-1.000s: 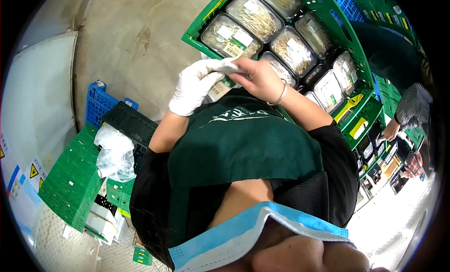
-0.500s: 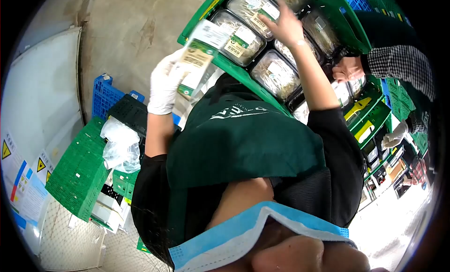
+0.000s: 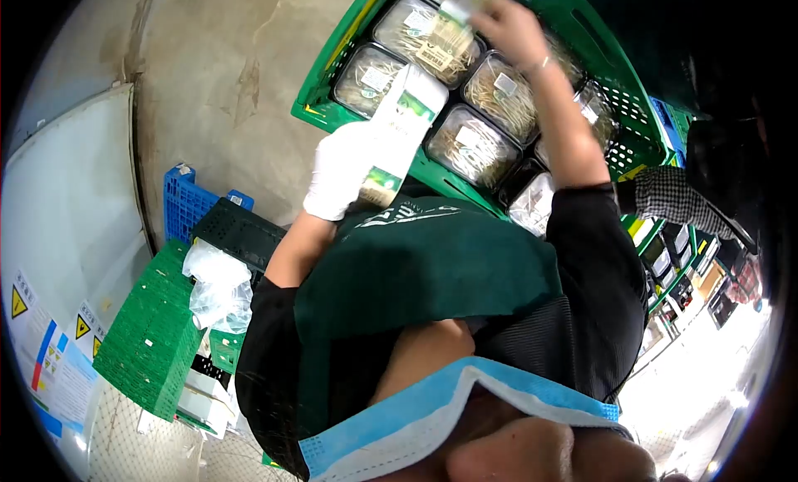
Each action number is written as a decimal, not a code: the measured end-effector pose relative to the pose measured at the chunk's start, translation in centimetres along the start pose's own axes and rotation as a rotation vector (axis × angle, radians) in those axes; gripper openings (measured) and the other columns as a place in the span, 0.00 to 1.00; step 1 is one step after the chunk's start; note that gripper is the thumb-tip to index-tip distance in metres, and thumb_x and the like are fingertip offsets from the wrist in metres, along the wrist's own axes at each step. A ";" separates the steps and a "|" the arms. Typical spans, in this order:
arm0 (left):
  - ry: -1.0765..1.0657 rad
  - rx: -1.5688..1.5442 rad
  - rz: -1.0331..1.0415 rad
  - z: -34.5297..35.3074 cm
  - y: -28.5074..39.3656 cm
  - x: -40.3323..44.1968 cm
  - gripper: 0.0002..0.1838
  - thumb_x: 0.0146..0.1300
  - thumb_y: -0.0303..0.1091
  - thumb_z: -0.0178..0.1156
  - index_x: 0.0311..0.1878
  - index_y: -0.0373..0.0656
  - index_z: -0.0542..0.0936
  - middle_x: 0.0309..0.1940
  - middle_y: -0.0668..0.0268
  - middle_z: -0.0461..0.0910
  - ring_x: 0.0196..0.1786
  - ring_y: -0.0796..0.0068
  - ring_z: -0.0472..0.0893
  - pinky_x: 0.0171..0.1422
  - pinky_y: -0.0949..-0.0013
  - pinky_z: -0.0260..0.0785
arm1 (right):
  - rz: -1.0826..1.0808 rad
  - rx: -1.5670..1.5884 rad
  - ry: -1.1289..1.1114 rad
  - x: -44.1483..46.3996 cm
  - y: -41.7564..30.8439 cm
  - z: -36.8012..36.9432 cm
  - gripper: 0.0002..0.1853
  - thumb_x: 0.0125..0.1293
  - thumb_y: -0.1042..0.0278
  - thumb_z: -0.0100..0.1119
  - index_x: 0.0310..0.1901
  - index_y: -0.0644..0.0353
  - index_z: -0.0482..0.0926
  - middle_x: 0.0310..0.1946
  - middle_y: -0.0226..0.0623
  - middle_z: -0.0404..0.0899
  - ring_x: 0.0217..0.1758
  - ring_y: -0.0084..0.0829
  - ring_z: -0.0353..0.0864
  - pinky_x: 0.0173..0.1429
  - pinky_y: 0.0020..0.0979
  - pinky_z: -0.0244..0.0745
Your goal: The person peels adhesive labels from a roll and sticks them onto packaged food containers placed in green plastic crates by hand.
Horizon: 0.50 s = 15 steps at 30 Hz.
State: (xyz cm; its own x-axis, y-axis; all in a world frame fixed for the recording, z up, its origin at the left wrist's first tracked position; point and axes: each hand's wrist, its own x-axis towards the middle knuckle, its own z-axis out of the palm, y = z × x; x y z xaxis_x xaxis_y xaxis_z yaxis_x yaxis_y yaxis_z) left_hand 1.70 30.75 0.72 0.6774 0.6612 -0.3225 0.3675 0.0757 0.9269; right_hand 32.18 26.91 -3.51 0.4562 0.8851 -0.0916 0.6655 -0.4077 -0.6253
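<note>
My left hand (image 3: 339,170), in a white glove, grips a strip of green, white and beige labels (image 3: 407,120) that partly covers the crate's near edge. My bare right hand (image 3: 514,35) is blurred above the packs. Its fingers are pinched at the edge of a smeared green-and-white label (image 3: 455,18). Beneath that lies a clear-lidded pack of thin pale sprouts or mushrooms (image 3: 407,29), with a beige label part (image 3: 435,56) on its lid. A similar pack (image 3: 474,145) sits nearer to me. The green crate (image 3: 320,116) holds several such packs.
A co-worker's checked sleeve (image 3: 682,195) reaches in at the right. To the left stand a blue crate (image 3: 184,204), a black crate (image 3: 237,233) and a green crate (image 3: 145,332), with a clear plastic bag (image 3: 218,287) beside them.
My left hand has moved right and slightly down with the label strip. The crate appears lower and further left. The co-worker's hand that was at the packs no longer shows.
</note>
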 end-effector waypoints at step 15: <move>-0.092 -0.377 -0.279 2.5 1.8 -1.0 0.19 0.50 0.23 0.58 0.47 0.31 0.71 0.42 0.61 0.74 0.42 0.80 0.73 0.46 0.76 0.66 | -0.289 0.606 -0.304 -11.9 -4.8 -1.0 0.17 0.51 0.62 0.59 0.41 0.61 0.70 0.31 0.42 0.73 0.35 0.38 0.74 0.40 0.33 0.69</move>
State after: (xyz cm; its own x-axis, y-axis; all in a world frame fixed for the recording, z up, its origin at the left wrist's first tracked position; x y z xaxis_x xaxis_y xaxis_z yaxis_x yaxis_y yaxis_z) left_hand 3.32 28.40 2.26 0.6454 0.5094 -0.5692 0.2981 0.5182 0.8017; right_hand 24.14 18.13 1.36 0.0693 0.9975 -0.0138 0.2510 -0.0309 -0.9675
